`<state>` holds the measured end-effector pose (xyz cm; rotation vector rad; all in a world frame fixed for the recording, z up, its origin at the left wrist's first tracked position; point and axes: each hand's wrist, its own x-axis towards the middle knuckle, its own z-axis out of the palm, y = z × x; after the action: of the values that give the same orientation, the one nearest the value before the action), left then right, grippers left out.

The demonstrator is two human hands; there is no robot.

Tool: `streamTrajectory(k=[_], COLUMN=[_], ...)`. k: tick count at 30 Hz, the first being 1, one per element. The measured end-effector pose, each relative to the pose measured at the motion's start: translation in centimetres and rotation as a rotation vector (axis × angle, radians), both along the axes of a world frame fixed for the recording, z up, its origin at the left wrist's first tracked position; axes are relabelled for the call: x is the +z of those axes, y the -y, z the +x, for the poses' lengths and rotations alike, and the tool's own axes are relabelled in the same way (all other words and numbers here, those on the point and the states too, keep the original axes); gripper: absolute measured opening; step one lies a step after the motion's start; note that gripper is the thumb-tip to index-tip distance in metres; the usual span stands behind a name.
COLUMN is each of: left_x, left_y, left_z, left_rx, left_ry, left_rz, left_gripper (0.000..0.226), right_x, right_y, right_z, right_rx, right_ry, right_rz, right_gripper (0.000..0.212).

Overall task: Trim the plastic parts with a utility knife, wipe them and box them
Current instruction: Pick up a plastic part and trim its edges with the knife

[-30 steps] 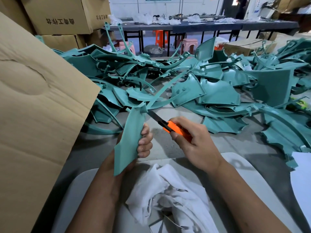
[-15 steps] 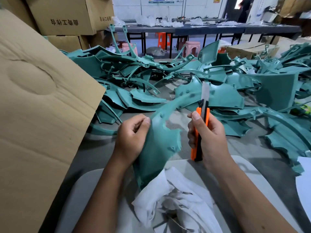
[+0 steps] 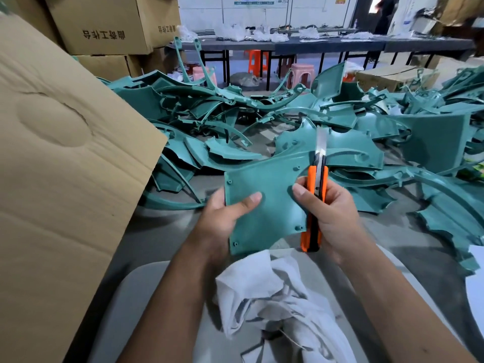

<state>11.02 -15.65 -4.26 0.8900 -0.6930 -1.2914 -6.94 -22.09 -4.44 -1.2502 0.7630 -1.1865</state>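
Teal part (image 3: pixel 264 203) now turned flat-face up; left hand (image 3: pixel 222 218) grips edge, right hand (image 3: pixel 332 213) clasps utility knife (image 3: pixel 315 197) upright, thumb on part; trimming paused, inspection likely.

left hand (image 3: pixel 222 218): thumb on top, pinching | right hand (image 3: pixel 332 213): fingers curled in a grip | both forearms reach forward

The plastic part (image 3: pixel 264 203) in hand is plain teal, same as the whole heap of parts (image 3: pixel 288 119) behind it. The utility knife (image 3: pixel 314 205) is bright orange with black trim and a silver blade. The cloth (image 3: pixel 275 292) is white, the cardboard flap (image 3: pixel 57 158) plain brown, and 2 stools (image 3: pixel 301 72) are pink and orange.
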Motion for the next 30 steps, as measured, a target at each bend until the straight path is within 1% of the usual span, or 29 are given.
streamTrajectory(k=[2, 4, 5, 6, 8, 10, 12, 14, 16, 19, 20, 22, 23, 25, 27, 28, 30], left_x=[0.1, 0.3, 0.3, 0.1, -0.3, -0.6, -0.6, -0.8, -0.8, -0.7, -0.7, -0.7, -0.6, -0.7, -0.8, -0.8, -0.8], left_y=[0.3, 0.6, 0.8, 1.0, 1.0, 0.8, 0.6, 0.6, 0.6, 0.5, 0.5, 0.5, 0.4, 0.3, 0.3, 0.3, 0.4], left_z=[-0.3, -0.2, 0.1, 0.5, 1.1, 1.2, 1.3, 1.5, 1.4, 0.6, 0.4, 0.2, 0.2, 0.2, 0.2, 0.2, 0.0], left_rx=[0.155, 0.305, 0.369, 0.433, 0.528, 0.591, 0.670, 0.686, 0.656, 0.631, 0.628, 0.587, 0.559, 0.522, 0.527, 0.541, 0.568], left_ry=[0.061, 0.147, 0.219, 0.323, 0.573, 0.796, 0.960, 1.040, 1.058, 1.056, 1.038, 0.983, 0.965, 0.937, 0.899, 0.883, 0.861], left_rz=[-0.097, -0.228, -0.287, -0.339, -0.443, -0.529, -0.556, -0.565, -0.581, -0.573, -0.574, -0.590, -0.595, -0.572, -0.509, -0.480, -0.454], left_gripper=[0.025, 0.023, 0.023, 0.024, 0.025, 0.029, 0.042, 0.046, 0.044, 0.034, 0.032, 0.030, 0.028, 0.023, 0.015, 0.010, 0.007], right_x=[-0.5, -0.8, -0.8, -0.6, -0.3, -0.2, -0.3, -0.2, -0.2, -0.2, -0.2, -0.3, -0.4, -0.5, -0.7, -0.5, 0.1], right_y=[0.0, 0.1, 0.1, -0.1, -0.9, -2.1, -2.9, -3.1, -3.0, -2.8, -2.5, -1.5, -0.8, 0.4, 1.0, 0.8, -0.3], right_z=[0.3, 0.1, -0.1, -0.2, 0.2, 1.0, 1.8, 2.1, 2.0, 1.9, 1.8, 1.2, 0.8, -0.4, -1.1, -1.1, -0.2], right_rx=[-0.182, -0.415, -0.475, -0.471, -0.331, -0.205, -0.157, -0.135, -0.124, -0.165, -0.215, -0.378, -0.477, -0.656, -0.774, -0.799, -0.731], right_ry=[-0.134, -0.243, -0.260, -0.244, -0.250, -0.386, -0.488, -0.518, -0.551, -0.598, -0.604, -0.603, -0.622, -0.695, -0.736, -0.727, -0.635], right_rz=[-0.060, -0.172, -0.247, -0.331, -0.531, -0.699, -0.768, -0.804, -0.842, -0.852, -0.842, -0.800, -0.755, -0.603, -0.512, -0.529, -0.704], right_gripper=[0.050, 0.049, 0.046, 0.043, 0.036, 0.036, 0.038, 0.041, 0.041, 0.038, 0.037, 0.035, 0.036, 0.038, 0.035, 0.031, 0.019])
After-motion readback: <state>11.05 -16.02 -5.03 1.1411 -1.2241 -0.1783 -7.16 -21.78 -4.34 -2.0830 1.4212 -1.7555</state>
